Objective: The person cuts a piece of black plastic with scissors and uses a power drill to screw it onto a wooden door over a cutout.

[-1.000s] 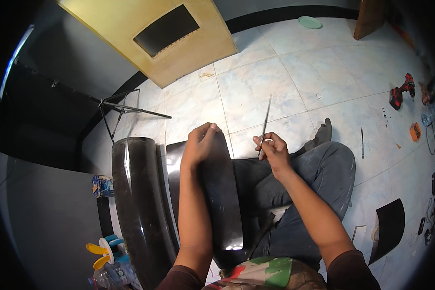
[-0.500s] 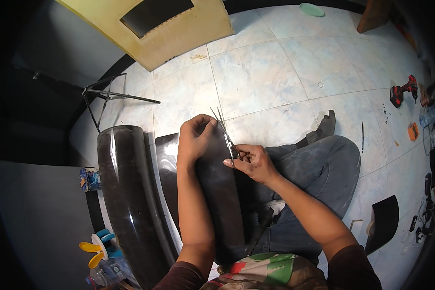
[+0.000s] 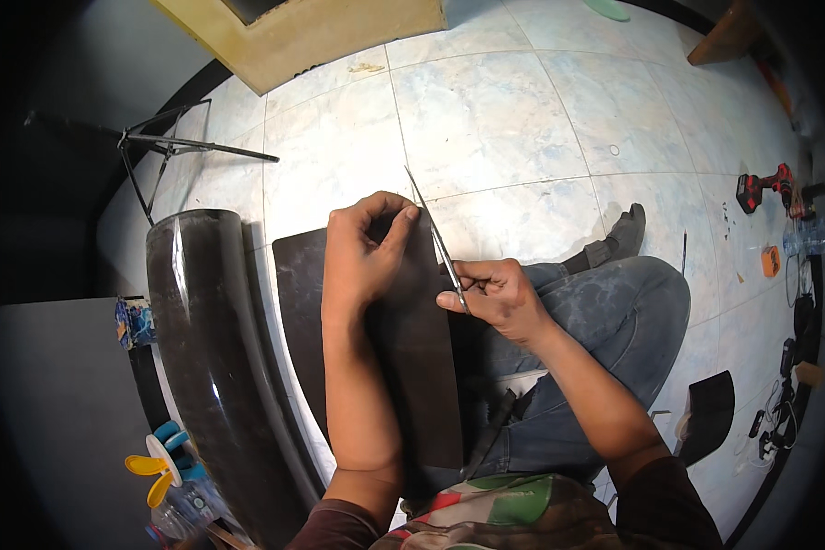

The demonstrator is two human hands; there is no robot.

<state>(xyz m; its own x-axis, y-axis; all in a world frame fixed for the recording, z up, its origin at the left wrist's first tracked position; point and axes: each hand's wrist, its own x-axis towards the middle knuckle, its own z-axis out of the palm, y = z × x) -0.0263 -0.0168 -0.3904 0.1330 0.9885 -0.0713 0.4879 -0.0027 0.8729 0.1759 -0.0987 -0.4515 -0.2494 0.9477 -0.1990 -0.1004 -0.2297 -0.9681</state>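
A dark, flexible sheet [image 3: 422,376] lies in front of me, partly under my left forearm and beside my thigh. At its far right corner my left hand [image 3: 367,246] is closed, thumb and forefinger pinching the sheet's edge. My right hand [image 3: 497,298] grips a pair of metal scissors [image 3: 441,240] by the handles. The blades look together and point away from me, running along the sheet's right edge, with the tips past the far corner. Whether they touch the sheet I cannot tell. My fingers hide most of the handle loops.
To the left stands a large dark roll of glossy sheet [image 3: 197,330]. Beyond it is a black folding stand [image 3: 170,145]. A red cordless drill [image 3: 764,189], an orange case [image 3: 770,261] and a curved black piece [image 3: 709,417] lie on the tiled floor [image 3: 486,110] to the right.
The scissor blades have come together from spread apart. The whole view has shifted a little, and the glare on the sheet's left part has faded. Both hands keep their holds.
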